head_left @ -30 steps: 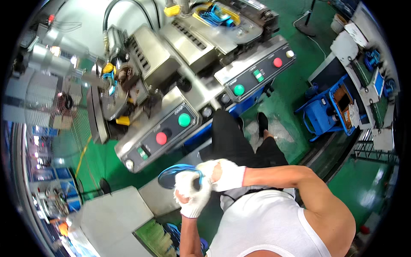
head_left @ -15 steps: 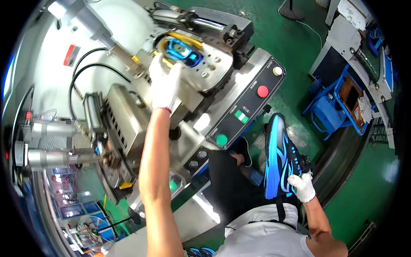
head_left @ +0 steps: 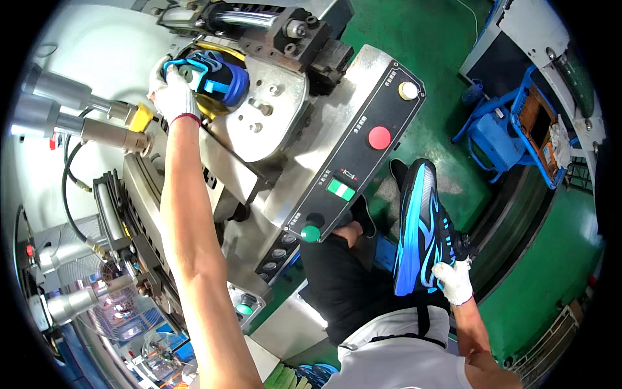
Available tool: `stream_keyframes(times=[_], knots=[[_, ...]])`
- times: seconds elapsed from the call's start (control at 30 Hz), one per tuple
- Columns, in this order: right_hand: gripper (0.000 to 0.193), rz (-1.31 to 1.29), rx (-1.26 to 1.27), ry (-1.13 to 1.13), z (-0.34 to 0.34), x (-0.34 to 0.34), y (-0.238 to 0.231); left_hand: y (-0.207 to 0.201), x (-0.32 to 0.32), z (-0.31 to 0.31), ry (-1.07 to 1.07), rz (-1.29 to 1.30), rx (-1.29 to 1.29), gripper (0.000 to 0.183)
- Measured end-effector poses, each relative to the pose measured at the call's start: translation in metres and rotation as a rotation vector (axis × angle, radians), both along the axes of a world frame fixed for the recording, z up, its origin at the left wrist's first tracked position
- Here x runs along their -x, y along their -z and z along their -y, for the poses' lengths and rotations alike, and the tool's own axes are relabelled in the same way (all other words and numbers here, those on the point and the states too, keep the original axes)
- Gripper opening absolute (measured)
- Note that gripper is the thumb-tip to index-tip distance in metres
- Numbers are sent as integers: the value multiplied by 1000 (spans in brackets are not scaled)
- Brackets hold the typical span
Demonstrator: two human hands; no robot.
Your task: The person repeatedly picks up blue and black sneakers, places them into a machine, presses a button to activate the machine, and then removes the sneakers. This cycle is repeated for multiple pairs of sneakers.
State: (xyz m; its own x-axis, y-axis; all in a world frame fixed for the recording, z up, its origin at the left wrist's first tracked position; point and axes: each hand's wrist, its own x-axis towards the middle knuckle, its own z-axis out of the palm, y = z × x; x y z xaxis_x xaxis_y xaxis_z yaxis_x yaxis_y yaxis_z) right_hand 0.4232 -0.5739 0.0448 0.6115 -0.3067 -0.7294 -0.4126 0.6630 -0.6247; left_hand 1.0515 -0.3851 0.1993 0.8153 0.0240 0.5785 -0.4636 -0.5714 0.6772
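At the upper left, my gloved left hand [head_left: 173, 94] closes on a blue and black shoe [head_left: 223, 81] that sits in the shoe-making machine's mould area, on a metal plate [head_left: 275, 110]. Its fingertips are partly hidden around the shoe's edge. Down at my right side, my gloved right hand [head_left: 455, 281] grips a finished-looking sneaker [head_left: 421, 227] by its heel end. That sneaker is black, grey and bright blue, held lengthwise with its toe pointing away from me and its blue sole side to the left.
A slanted black control panel [head_left: 353, 152] has a red button [head_left: 379, 137], green buttons and a white one. Metal cylinders [head_left: 97, 129] and black hoses stand left of my arm. A blue chair [head_left: 502, 139] is at the right, beside a grey machine [head_left: 534, 29].
The view has shifted, so the machine sits further left and closer. My left hand has gone from beside the machine's shoe to a hold on it. The right hand keeps its sneaker.
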Motion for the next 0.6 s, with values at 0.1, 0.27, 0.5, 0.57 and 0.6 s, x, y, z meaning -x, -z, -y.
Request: stream_keyframes(times=[0.1,0.27,0.5,0.57,0.6], knots=[[78,49,-12,71,-9,4,-8,-49,50,0,-87,68,5,27],[63,171,177,52,-9,-8,-15,-96,181,-36,136,124,358,29],[22,410,656,-24,13,-138,-103,-46,402,-137,601,138,13,14],[35,546,803,-147,14,-210,-140,-7,459,-167,589,-93,-38,42],[40,636,808,-221,14,-253,-152,1,485,-179,562,-261,-108,50]])
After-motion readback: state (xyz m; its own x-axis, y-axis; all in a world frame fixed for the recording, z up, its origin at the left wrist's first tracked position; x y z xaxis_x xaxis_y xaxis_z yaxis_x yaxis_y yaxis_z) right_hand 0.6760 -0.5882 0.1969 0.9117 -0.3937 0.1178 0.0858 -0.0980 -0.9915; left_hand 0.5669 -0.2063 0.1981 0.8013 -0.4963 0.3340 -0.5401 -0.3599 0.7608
